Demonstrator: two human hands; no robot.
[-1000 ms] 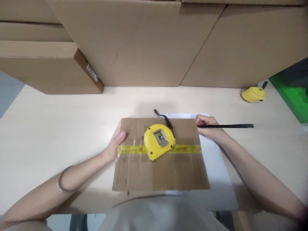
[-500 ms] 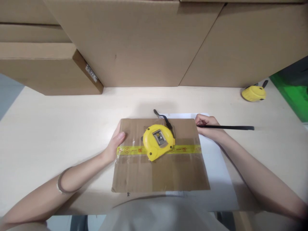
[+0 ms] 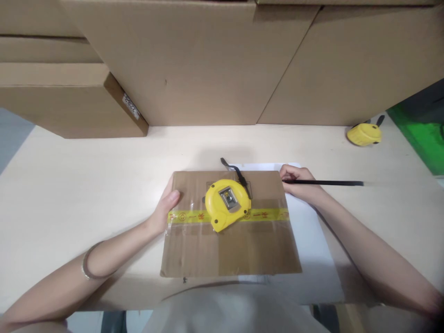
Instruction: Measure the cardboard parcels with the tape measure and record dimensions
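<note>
My left hand grips the left side of a taped cardboard box, its thumb on the top and its other fingers hidden. A yellow tape measure with a black wrist strap lies on the box, over a strip of yellow tape with red print. At the box's upper right edge, the curled fingers of my right hand hold a slim black pencil. Its shaft points right; its other end is hidden at the hand. White paper lies partly under the box.
Large cardboard boxes stand along the back of the pale table. A flatter box with a handwritten label is at the back left. Another yellow tape measure sits at the far right, near a green surface.
The view has shifted very slightly. Both hands, the box and the tape measure on it hold the same places relative to each other.
</note>
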